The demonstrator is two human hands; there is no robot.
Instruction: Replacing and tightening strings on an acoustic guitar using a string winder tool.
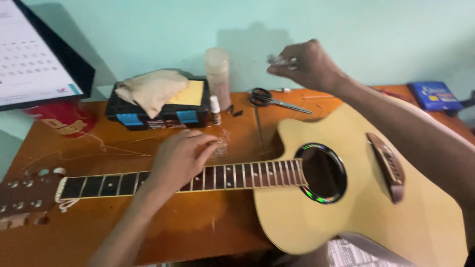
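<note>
- The guitar (346, 207) lies flat across the wooden table (198, 232), its pale body to the right and its neck (237, 175) running left toward the headstock (22, 198).
- The left hand (180, 155) rests palm down on the neck, fingers loosely curled over the fretboard, gripping nothing.
- The right hand (309, 64) is raised above the table, fingers pinched on a small, blurred, clear object (279, 60).
- Scissors (272, 99) lie just below that hand.
</note>
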